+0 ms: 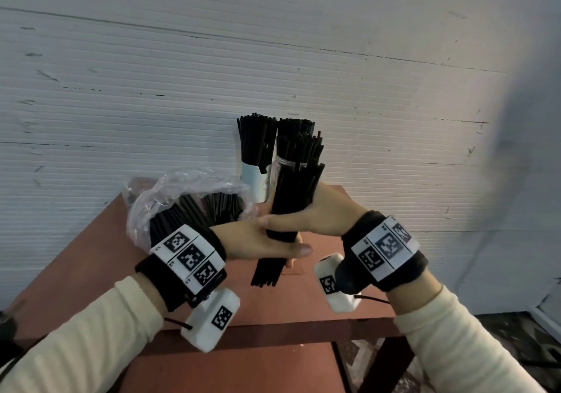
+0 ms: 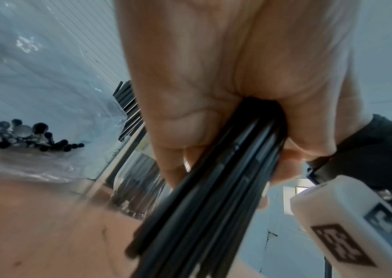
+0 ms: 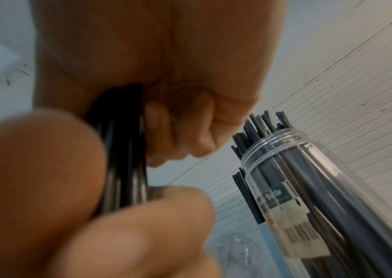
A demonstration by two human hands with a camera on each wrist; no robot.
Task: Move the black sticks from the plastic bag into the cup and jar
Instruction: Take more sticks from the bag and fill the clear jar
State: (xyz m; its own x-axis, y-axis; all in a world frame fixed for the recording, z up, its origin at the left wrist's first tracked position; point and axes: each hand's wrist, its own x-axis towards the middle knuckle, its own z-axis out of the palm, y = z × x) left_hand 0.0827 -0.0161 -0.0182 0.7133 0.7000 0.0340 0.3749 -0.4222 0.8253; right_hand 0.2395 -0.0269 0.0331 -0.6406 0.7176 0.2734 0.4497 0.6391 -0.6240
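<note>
Both hands grip one thick bundle of black sticks (image 1: 293,201) held tilted above the table. My left hand (image 1: 267,242) wraps the bundle low down, and my right hand (image 1: 315,215) holds it just above. In the left wrist view my left hand's fingers (image 2: 180,135) curl round the sticks (image 2: 214,197). The right wrist view shows my right hand (image 3: 178,122) closed on the sticks (image 3: 121,159). A clear plastic bag (image 1: 158,201) with more sticks lies to the left. Behind the bundle stand a pale cup (image 1: 253,180) and a clear jar (image 3: 309,188), both holding sticks.
The red-brown table (image 1: 318,301) is small and set against a ribbed white wall (image 1: 121,89). Its front edge is close below my wrists. The cup and jar stand side by side at the table's back edge, and the bag covers the back left.
</note>
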